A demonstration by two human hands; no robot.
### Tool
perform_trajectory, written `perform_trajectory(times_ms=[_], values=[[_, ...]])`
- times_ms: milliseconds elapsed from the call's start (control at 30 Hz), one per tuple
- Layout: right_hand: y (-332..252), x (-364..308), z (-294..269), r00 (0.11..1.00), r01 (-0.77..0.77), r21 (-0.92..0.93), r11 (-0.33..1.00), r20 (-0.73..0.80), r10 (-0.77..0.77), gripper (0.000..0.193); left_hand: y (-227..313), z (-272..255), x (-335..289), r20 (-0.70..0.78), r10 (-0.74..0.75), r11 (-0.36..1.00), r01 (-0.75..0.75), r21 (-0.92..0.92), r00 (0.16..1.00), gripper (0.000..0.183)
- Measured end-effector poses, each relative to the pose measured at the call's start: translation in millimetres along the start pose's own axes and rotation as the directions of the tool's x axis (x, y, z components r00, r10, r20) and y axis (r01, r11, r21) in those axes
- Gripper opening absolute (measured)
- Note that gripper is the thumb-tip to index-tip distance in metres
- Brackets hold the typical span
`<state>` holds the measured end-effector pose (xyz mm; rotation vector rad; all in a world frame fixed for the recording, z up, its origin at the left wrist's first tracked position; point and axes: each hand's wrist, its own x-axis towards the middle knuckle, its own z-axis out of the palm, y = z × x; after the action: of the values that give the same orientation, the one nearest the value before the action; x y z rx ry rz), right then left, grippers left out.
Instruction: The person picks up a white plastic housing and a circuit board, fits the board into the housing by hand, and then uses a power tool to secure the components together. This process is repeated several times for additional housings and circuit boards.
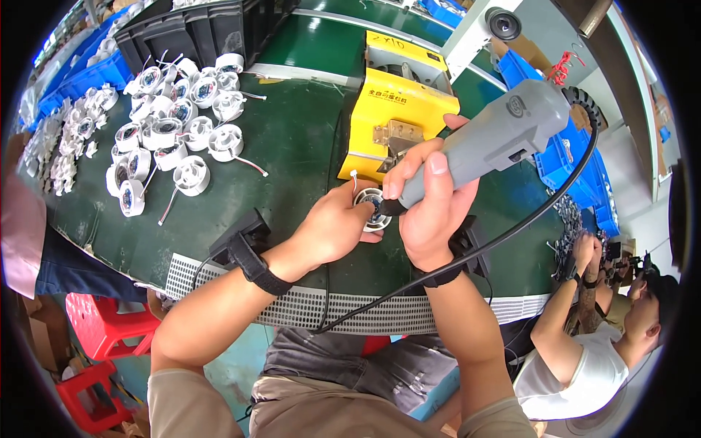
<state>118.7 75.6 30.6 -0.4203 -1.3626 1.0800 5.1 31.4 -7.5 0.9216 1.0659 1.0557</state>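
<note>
My left hand (328, 225) pinches a small white round motor housing (375, 225) that has a dark circuit board inside. A short white connector sticks up beside its fingers. Wrapped in my right hand (438, 208) is a thick grey electric screwdriver (504, 124), tilted so its black nose points down-left at the housing. Whether the tip touches a screw is hidden. A black cable (540, 213) runs from the tool's back end, loops down over my right wrist and crosses the table's front edge. Both wrists wear black straps.
A yellow machine (387, 102) stands just beyond my hands. To the left lie several white round housings (168, 128) with wires, near a heap of small white parts (69, 142). A black crate (212, 36) is behind them. Blue bins (577, 171) and a person (584, 358) are at right.
</note>
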Motion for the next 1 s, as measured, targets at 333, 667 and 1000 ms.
perform_trajectory(times_ms=[333,667,1000], values=[[4.8,0.0,-1.1,0.997,0.001,-0.014,1.000,0.073,0.000,0.044,-4.9,0.7,3.1,-0.036,0.009,0.999,-0.011,-0.033,0.999,0.031],[8.1,0.1,-2.1,0.995,0.026,0.023,0.999,0.093,-0.028,0.043,-3.6,0.3,3.5,-0.023,-0.002,0.999,0.002,-0.033,1.000,0.033],[13.6,-5.5,-2.5,0.998,-0.015,0.141,0.990,0.069,0.006,0.044,-7.1,-5.3,4.2,0.006,0.001,0.999,-0.001,-0.049,1.000,0.033]])
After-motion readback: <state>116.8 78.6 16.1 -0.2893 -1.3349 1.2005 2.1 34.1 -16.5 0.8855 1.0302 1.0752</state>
